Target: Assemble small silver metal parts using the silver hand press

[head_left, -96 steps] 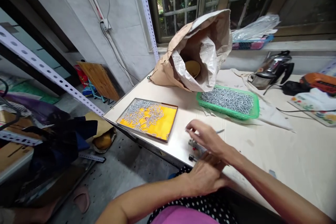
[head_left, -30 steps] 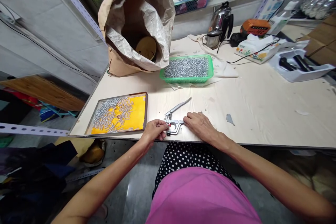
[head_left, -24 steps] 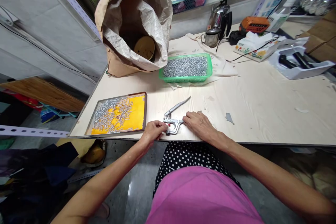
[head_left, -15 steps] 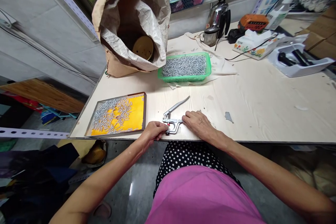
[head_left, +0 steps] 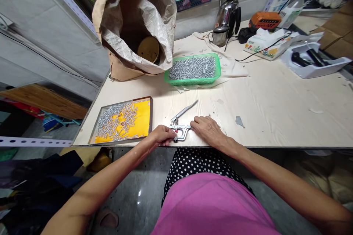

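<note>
A pair of silver snap-fastener pliers (head_left: 182, 127) lies at the table's front edge, its long upper handle raised and a spring showing below the hinge. My right hand (head_left: 207, 128) is closed around the end of the lower handle. At the jaw, beside a small red part, the fingertips of my left hand (head_left: 163, 135) are pinched together. Whatever they hold is hidden or too small to make out. Left of that hand is a shallow tray (head_left: 143, 119) with a yellow bottom, strewn with many small silver metal pieces (head_left: 110, 119).
Behind the pliers stands a green basket (head_left: 193, 80) full of similar metal pieces. A large woven sack (head_left: 162, 18) stands open at the back left. Further right are a steel kettle (head_left: 226, 11), a metal cup (head_left: 220, 36), an orange battery (head_left: 265, 20) and a white holder (head_left: 309, 71).
The view has shifted slightly. Both hands stay at the pliers, with the left fingers still pinched at the jaw; little else differs.
</note>
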The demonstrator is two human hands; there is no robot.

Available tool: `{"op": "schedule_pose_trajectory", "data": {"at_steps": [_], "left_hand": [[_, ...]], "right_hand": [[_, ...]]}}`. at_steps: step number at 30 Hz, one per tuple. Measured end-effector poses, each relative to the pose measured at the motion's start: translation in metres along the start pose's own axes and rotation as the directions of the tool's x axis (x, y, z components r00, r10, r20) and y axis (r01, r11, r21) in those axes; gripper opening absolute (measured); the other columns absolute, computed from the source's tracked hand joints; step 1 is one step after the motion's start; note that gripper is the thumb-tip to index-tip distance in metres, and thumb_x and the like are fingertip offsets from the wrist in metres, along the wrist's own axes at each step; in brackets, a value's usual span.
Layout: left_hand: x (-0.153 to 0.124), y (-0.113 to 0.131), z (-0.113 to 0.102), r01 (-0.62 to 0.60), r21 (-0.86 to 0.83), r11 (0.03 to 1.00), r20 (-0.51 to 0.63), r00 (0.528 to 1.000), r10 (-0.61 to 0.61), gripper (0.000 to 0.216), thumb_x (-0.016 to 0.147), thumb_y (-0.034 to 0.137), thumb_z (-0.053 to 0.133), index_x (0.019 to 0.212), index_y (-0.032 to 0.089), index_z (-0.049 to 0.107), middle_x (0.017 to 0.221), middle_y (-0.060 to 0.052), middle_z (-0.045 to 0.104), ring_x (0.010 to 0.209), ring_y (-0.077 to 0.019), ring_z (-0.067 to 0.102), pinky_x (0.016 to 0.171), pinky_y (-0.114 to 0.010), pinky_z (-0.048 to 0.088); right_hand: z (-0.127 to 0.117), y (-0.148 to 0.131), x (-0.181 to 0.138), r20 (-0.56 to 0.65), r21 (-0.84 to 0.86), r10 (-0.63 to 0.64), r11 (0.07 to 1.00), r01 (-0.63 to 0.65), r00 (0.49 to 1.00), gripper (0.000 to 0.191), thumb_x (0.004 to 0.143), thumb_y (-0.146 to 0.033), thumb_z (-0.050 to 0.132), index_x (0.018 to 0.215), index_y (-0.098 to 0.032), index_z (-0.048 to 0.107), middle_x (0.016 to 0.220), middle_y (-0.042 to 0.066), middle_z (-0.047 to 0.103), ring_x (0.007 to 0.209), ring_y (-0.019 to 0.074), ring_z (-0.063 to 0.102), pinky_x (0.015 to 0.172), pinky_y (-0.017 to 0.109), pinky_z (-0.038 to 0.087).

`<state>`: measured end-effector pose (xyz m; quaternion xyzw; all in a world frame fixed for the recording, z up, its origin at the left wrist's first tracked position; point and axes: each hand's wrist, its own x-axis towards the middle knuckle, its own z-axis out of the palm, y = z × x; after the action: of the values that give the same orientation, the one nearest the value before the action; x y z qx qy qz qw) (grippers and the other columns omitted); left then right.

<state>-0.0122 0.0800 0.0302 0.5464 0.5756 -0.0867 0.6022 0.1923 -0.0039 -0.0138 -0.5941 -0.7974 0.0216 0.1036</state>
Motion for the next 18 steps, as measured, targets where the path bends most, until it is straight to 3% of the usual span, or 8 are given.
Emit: {"op": "schedule_pose_trajectory", "data": {"at_steps": [7, 11, 14, 18], "left_hand": [[0.001, 0.000, 0.000, 0.024, 0.045, 0.999, 0.013, 1.000, -0.025, 0.033, 0.069, 0.041, 0.075, 0.059, 0.015, 0.056, 0.038, 0.008, 0.047, 0.031, -0.0037, 0.036, 0.036, -0.018, 0.020], [0.000, -0.004, 0.001, 0.005, 0.033, 0.999, 0.031, 0.999, -0.006, 0.034, 0.070, 0.039, 0.074, 0.056, 0.015, 0.054, 0.040, 0.008, 0.047, 0.031, -0.0037, 0.038, 0.035, -0.018, 0.021], [0.000, -0.006, 0.002, 0.005, 0.026, 1.000, 0.021, 1.000, -0.006, 0.033, 0.071, 0.037, 0.073, 0.056, 0.015, 0.054, 0.040, 0.007, 0.047, 0.031, -0.0041, 0.039, 0.035, -0.019, 0.021], [-0.002, -0.005, 0.004, 0.030, 0.032, 0.999, -0.011, 0.999, -0.030, 0.036, 0.069, 0.041, 0.076, 0.056, 0.015, 0.053, 0.040, 0.007, 0.047, 0.031, -0.0042, 0.040, 0.035, -0.018, 0.021]], "right_hand": [[0.000, 0.000, -0.001, 0.006, 0.020, -0.011, 1.000, 0.011, 1.000, 0.017, 0.096, -0.016, 0.047, 0.092, -0.018, 0.063, 0.090, 0.006, 0.063, 0.080, 0.0181, 0.055, 0.070, 0.032, 0.029], [-0.014, 0.005, -0.001, 0.080, 0.108, -0.018, 0.994, 0.009, 0.997, 0.014, 0.095, -0.028, 0.054, 0.098, -0.019, 0.065, 0.100, 0.007, 0.063, 0.087, 0.0198, 0.056, 0.075, 0.033, 0.036], [-0.022, 0.018, 0.003, 0.056, 0.144, -0.008, 0.990, 0.000, 0.998, 0.046, 0.085, -0.044, 0.066, 0.123, -0.019, 0.058, 0.129, 0.014, 0.056, 0.109, 0.0285, 0.053, 0.086, 0.040, 0.042], [-0.019, 0.041, 0.015, 0.080, 0.120, -0.042, 0.992, 0.032, 0.996, 0.092, 0.070, -0.058, 0.075, 0.145, -0.017, 0.038, 0.154, 0.020, 0.030, 0.139, 0.0406, 0.028, 0.104, 0.056, 0.033]]}}
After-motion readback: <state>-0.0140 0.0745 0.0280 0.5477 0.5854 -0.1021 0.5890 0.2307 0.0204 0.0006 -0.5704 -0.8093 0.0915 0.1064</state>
